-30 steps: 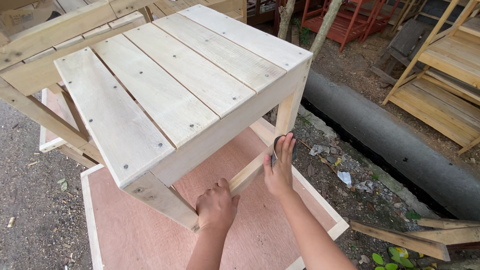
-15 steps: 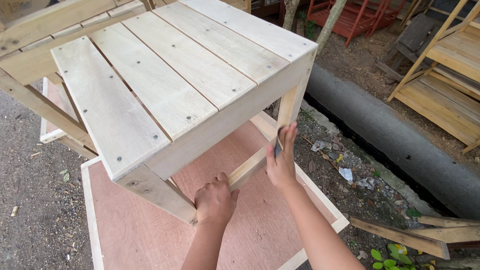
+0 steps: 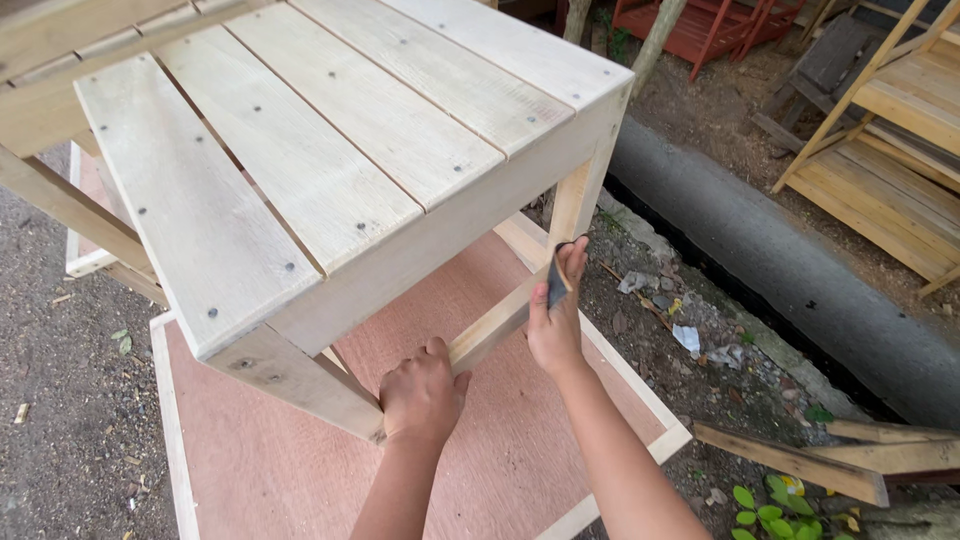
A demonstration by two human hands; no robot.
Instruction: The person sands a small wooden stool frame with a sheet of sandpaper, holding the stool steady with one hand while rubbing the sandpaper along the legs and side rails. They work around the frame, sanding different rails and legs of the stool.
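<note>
Seen from above: a pale wooden slatted table (image 3: 330,150), planks nailed across the top, standing on a reddish plywood panel (image 3: 470,450) framed with light wooden strips. Left hand (image 3: 422,395) wrapped around the lower crossbar (image 3: 492,328) between the two near legs, close to the near-left leg (image 3: 300,380), grip closed on that bar with the thumb up against its side. Right hand (image 3: 555,318) further along the same crossbar, near its joint with the near-right leg (image 3: 578,205), grip pinched together on a small dark piece of sandpaper (image 3: 557,282), folded and pressed against the wood at that joint. Both forearms reaching in from the bottom edge, under the near edge of the slatted top. Beyond the panel's right side, bare earth with scraps of litter (image 3: 688,335) and a long grey concrete kerb (image 3: 800,270) running diagonally. Loose wooden battens (image 3: 800,462) lying on the ground at the lower right, beside a few green leaves (image 3: 770,500). More unfinished wooden furniture (image 3: 890,130) at the upper right, and a red-painted frame (image 3: 740,30) at the top. Gravel (image 3: 60,400) to the left of the panel.
</note>
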